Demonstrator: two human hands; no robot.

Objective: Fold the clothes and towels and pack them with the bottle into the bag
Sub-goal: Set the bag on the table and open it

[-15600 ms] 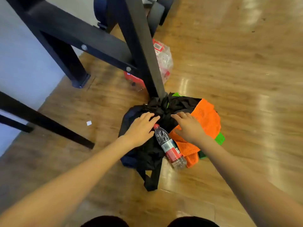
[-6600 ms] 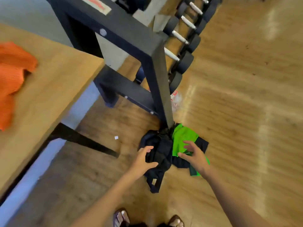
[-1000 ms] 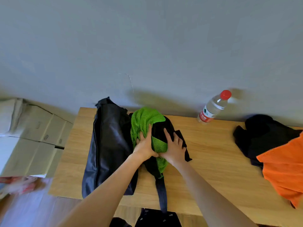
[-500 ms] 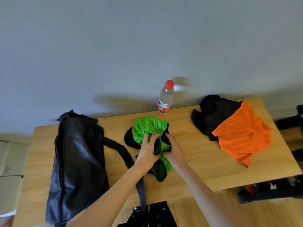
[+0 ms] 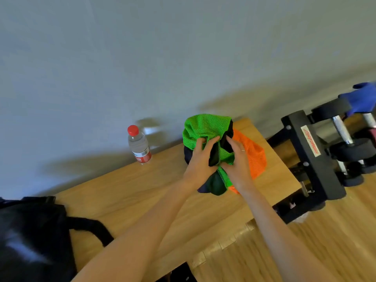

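Bag: a black soft fabric bag (image 5: 30, 237) lay at the left end of the light wooden bench (image 5: 130, 192); its black strap (image 5: 89, 226) trailed rightward across the wood; the picture was blurred there
Bottle: a clear plastic water bottle with a red cap and red label (image 5: 139, 145) stood upright near the grey wall (image 5: 142, 58), well apart from the bag and left of the hands
Left hand: the left hand (image 5: 200, 159) had its grip clenched on the bright green mesh garment with black trim (image 5: 205, 129); fingers curled into the fabric
Green garment: held bunched between both hands, raised above the bench; its lower end hung down by the wrists
Right hand: the right hand (image 5: 237, 161) gripped the same garment from the right side
Orange cloth: an orange mesh cloth (image 5: 256, 157) lay on the bench behind the right hand, partly hidden
Rack: a black metal dumbbell rack (image 5: 311, 155) stood on the wooden floor (image 5: 305, 251) just beside the bench's right end
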